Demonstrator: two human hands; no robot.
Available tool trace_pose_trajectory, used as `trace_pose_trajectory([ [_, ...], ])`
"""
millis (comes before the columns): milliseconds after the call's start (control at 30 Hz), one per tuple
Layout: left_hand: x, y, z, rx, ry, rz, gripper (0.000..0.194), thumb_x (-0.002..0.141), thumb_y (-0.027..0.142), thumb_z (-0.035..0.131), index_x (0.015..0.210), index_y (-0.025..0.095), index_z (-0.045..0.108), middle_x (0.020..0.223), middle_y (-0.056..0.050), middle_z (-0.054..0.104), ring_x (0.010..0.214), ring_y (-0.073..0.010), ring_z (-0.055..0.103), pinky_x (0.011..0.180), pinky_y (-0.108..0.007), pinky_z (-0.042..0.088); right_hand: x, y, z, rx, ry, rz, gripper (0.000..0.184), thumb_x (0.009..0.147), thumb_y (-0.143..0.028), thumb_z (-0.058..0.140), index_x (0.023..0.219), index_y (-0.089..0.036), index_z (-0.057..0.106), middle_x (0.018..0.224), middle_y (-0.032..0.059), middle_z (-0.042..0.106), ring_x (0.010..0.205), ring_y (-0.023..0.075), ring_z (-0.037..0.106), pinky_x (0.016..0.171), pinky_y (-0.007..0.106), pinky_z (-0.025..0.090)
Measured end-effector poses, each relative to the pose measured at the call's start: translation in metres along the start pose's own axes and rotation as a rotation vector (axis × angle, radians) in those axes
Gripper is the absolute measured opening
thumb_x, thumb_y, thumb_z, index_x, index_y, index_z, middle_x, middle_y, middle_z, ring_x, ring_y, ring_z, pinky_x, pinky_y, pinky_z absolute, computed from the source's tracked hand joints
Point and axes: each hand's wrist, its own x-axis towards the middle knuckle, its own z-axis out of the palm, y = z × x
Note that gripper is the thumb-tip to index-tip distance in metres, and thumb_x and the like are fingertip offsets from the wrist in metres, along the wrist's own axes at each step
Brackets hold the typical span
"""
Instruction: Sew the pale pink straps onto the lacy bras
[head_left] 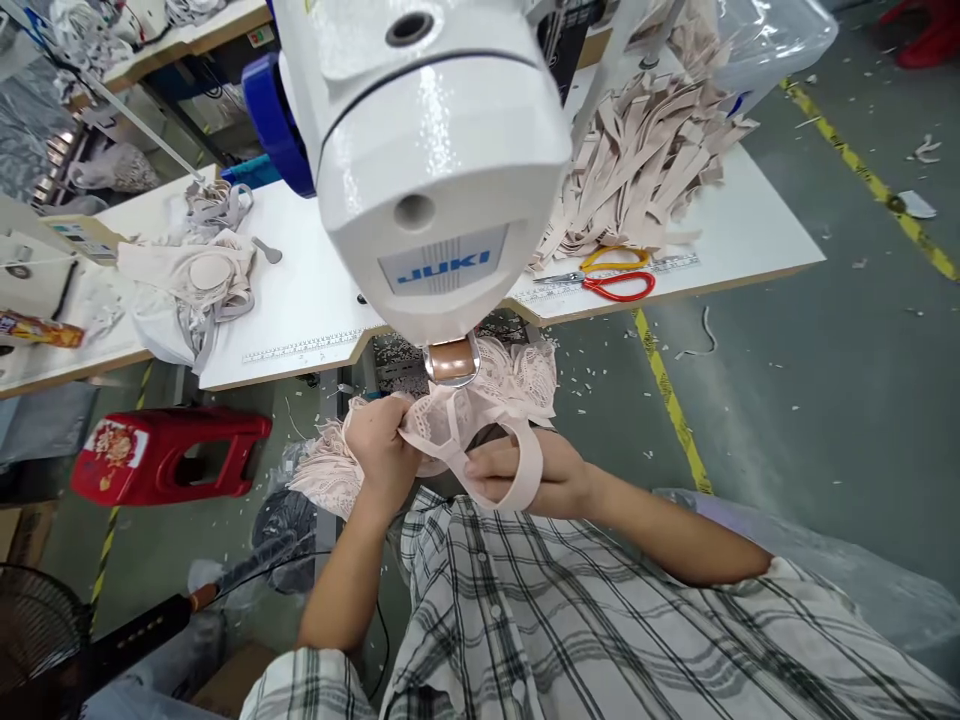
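Note:
A pale pink lace bra point(439, 420) lies at the front of the white sewing machine head point(442, 170), just below its needle area. My left hand point(382, 450) is closed in a fist on the bra's left edge. On the other side, my right hand point(551, 478) has its fingers through the loop of a bra strap point(531, 465), their tips pressed against the fabric. More lace point(517, 375) bunches behind the machine's clear guard. A heap of similar lace pieces point(326, 470) hangs beside my left wrist.
Scissors point(615, 275) with red and yellow handles lie on the right tabletop by a pile of beige straps point(637, 160). Finished-looking bra pieces point(202, 275) rest on the left table. A red stool point(172, 455) and a fan point(41, 640) stand at lower left.

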Motion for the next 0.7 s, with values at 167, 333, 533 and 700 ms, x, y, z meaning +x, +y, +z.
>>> trace_pose_trajectory([
  [167,-0.004,0.001,-0.002,-0.066,-0.009,-0.073,0.019,0.077,0.014,0.055,0.060,0.020,0.050,0.056,0.004,0.050,0.053,-0.0110,0.044,0.052,-0.024,0.030,-0.001,-0.003,0.006,-0.181,0.083,-0.124,0.053,0.084,-0.010,0.068,0.134,-0.025,0.060,0.099,0.0048,0.078,0.090,0.0189,0.075,0.081,0.028,0.063],
  [333,0.000,0.034,0.010,-0.254,-0.133,-0.195,0.022,0.080,0.024,0.059,0.059,0.021,0.052,0.056,0.003,0.051,0.054,-0.0127,0.045,0.053,-0.026,0.032,0.009,-0.030,-0.023,-0.265,0.135,-0.157,0.035,0.087,-0.020,0.067,0.120,-0.031,0.067,0.102,0.0040,0.076,0.093,0.0203,0.073,0.087,0.033,0.061],
  [533,-0.021,0.127,0.050,-1.026,-0.810,-0.274,0.041,0.087,0.056,0.057,0.074,0.019,0.065,0.069,-0.003,0.060,0.065,-0.0170,0.054,0.062,-0.028,0.044,0.050,-0.078,-0.104,0.036,0.530,0.404,0.021,0.094,-0.042,0.057,0.102,-0.024,0.062,0.087,0.0035,0.070,0.061,0.0126,0.062,0.053,0.024,0.050],
  [700,-0.039,0.092,0.063,-0.889,-0.926,-0.397,0.057,0.080,0.075,0.055,0.076,0.020,0.070,0.071,-0.003,0.064,0.079,-0.0254,0.063,0.076,-0.036,0.051,0.019,-0.019,-0.169,0.338,1.090,0.635,0.035,0.067,-0.029,0.085,0.081,-0.018,0.055,0.070,-0.0024,0.064,0.050,0.0070,0.050,0.046,0.018,0.042],
])
